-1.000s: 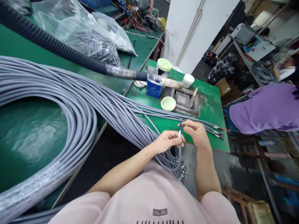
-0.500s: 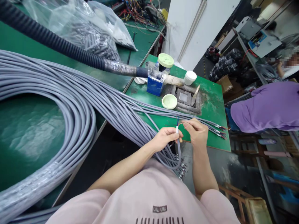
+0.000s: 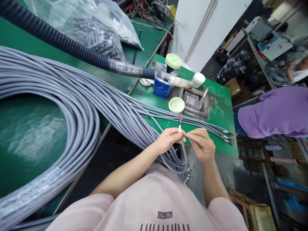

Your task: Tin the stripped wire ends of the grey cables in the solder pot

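My left hand (image 3: 169, 140) is closed round the end of a grey cable (image 3: 183, 155), just below its white sleeve (image 3: 180, 129). From the sleeve, several thin coloured wires (image 3: 180, 120) stick up, red and blue among them, with their tips in front of the pale green dish (image 3: 176, 105). Close beside the cable, my right hand (image 3: 202, 144) has thumb and fingers pinched together. Anything between those fingertips is too small to make out. Below the hands the cable bends down towards a bundle of other grey cable ends (image 3: 187, 176).
A large coil of grey cables (image 3: 79, 128) covers the left side. Behind the hands are a soldering pot (image 3: 192, 99), a blue box (image 3: 161, 87), a white tub (image 3: 198, 80) and a ribbed hose (image 3: 91, 54). A person in purple (image 3: 271, 112) is at the right.
The coloured wires now stand upright together, where an orange wire was bent towards my right fingers. My right hand has moved down beside the sleeve. The view has shifted slightly.
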